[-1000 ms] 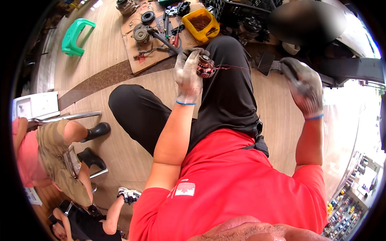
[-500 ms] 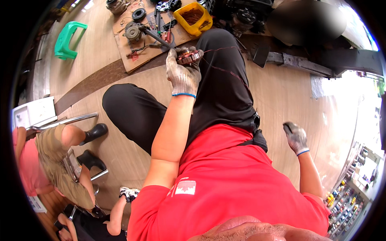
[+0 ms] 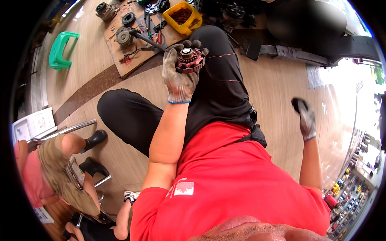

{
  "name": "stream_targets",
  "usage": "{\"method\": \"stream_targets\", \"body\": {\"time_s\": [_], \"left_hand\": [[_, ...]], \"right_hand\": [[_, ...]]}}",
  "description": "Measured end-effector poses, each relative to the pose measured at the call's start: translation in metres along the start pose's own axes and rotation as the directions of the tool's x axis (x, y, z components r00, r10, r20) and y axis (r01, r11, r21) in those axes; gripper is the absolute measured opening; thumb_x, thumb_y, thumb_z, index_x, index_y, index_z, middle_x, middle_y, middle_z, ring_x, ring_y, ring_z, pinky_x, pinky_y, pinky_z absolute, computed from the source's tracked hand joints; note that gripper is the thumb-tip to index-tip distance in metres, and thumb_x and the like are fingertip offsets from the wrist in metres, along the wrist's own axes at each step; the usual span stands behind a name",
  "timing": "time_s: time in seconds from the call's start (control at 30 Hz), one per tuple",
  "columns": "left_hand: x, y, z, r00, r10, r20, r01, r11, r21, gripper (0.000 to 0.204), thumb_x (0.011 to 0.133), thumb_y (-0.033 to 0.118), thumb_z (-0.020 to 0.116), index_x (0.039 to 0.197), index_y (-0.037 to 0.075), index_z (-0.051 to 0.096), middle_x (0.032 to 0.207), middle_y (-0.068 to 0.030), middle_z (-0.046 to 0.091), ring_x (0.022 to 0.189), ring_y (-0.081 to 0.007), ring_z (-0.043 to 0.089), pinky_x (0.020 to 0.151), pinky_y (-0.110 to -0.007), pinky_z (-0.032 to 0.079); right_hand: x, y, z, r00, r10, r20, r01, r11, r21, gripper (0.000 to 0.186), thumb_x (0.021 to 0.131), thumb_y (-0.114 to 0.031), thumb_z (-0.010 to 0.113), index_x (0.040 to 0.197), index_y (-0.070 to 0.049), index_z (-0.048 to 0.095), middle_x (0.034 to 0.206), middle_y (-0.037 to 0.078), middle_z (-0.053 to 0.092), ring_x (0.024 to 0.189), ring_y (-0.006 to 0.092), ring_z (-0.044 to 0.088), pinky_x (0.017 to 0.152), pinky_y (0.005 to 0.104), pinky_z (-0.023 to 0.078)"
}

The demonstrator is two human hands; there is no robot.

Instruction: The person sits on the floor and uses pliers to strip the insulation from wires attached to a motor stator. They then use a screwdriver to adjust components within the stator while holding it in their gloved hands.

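My left hand [image 3: 181, 78], in a greyed knit work glove, is closed around a motor armature [image 3: 189, 60] with reddish copper windings and a round metal centre facing up. It is held above my right thigh. Thin copper wire [image 3: 231, 81] crosses the dark trouser leg to the right of the armature. Out to the right, my right hand [image 3: 306, 120] is raised over the floor, gloved and smeared by motion. Its dark fingertips look pressed together; whether the wire reaches them cannot be seen.
Ahead, a cardboard sheet [image 3: 114, 48] carries greasy motor parts and tools, with a yellow cut-open container [image 3: 183, 20] beside them. A green stool [image 3: 62, 52] stands at the left. Dark machinery and a metal beam [image 3: 297, 56] lie at the far right. Two people sit at the lower left.
The armature has tilted in my left hand, so its round centre now faces up. My right hand has moved outward and farther forward. The view has shifted slightly.
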State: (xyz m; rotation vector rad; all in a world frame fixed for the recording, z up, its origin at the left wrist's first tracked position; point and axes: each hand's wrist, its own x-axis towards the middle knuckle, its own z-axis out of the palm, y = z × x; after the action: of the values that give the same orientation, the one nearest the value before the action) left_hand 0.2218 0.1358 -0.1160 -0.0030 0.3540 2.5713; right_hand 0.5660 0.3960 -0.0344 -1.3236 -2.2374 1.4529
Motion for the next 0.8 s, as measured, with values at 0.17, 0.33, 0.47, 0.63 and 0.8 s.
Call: {"method": "stream_targets", "body": {"time_s": [0.17, 0.33, 0.47, 0.63, 0.8], "left_hand": [[-0.003, -0.001, 0.004, 1.0, 0.016, 0.026, -0.017, 0.998, 0.06, 0.031, 0.102, 0.028, 0.049, 0.109, 0.001, 0.063, 0.116, -0.0273, 0.064, 0.112, -0.0439, 0.062, 0.099, -0.062, 0.05], [-0.009, 0.001, 0.011, 0.999, 0.041, -0.007, -0.039, 0.988, 0.15, 0.026, 0.101, 0.026, 0.049, 0.108, 0.003, 0.06, 0.117, -0.026, 0.064, 0.11, -0.0425, 0.062, 0.095, -0.06, 0.052], [-0.01, 0.002, 0.015, 1.0, 0.022, -0.001, -0.022, 0.996, 0.09, 0.028, 0.101, 0.027, 0.047, 0.107, 0.003, 0.06, 0.113, -0.0236, 0.064, 0.108, -0.0413, 0.062, 0.095, -0.059, 0.052], [0.001, 0.015, 0.004, 0.965, -0.084, -0.247, 0.066, 0.995, -0.081, 0.037, 0.101, 0.03, 0.042, 0.095, -0.001, 0.062, 0.098, -0.0215, 0.067, 0.099, -0.0392, 0.065, 0.092, -0.058, 0.053], [0.016, 0.017, -0.014, 0.963, -0.07, -0.259, 0.046, 0.994, -0.097, 0.045, 0.101, 0.034, 0.036, 0.087, -0.002, 0.06, 0.098, -0.0244, 0.066, 0.098, -0.0452, 0.064, 0.091, -0.066, 0.052]], "right_hand": [[0.006, -0.129, 0.118, 0.778, -0.525, 0.346, 0.624, 0.711, -0.324, 0.025, 0.095, -0.02, 0.059, 0.109, 0.0, 0.067, 0.105, 0.017, 0.07, 0.096, 0.0332, 0.069, 0.084, 0.0397, 0.055], [0.028, -0.173, 0.209, 0.727, -0.438, 0.53, 0.676, 0.594, -0.436, 0.032, 0.094, -0.031, 0.059, 0.109, -0.004, 0.067, 0.104, 0.022, 0.069, 0.096, 0.0403, 0.066, 0.082, 0.0455, 0.053], [0.049, -0.171, 0.233, 0.786, -0.253, 0.564, 0.536, 0.733, -0.419, 0.031, 0.096, -0.033, 0.056, 0.109, -0.007, 0.068, 0.099, 0.021, 0.069, 0.094, 0.0423, 0.065, 0.081, 0.0458, 0.053], [0.06, -0.096, 0.172, 0.658, -0.581, 0.479, 0.75, 0.56, -0.351, 0.037, 0.096, -0.042, 0.06, 0.098, -0.006, 0.068, 0.093, 0.019, 0.07, 0.089, 0.0398, 0.067, 0.077, 0.0442, 0.054], [0.085, 0.015, 0.079, 0.777, -0.384, 0.499, 0.629, 0.516, -0.582, 0.03, 0.092, -0.027, 0.057, 0.115, -0.01, 0.067, 0.1, 0.019, 0.071, 0.093, 0.0403, 0.067, 0.077, 0.0467, 0.055]]}}
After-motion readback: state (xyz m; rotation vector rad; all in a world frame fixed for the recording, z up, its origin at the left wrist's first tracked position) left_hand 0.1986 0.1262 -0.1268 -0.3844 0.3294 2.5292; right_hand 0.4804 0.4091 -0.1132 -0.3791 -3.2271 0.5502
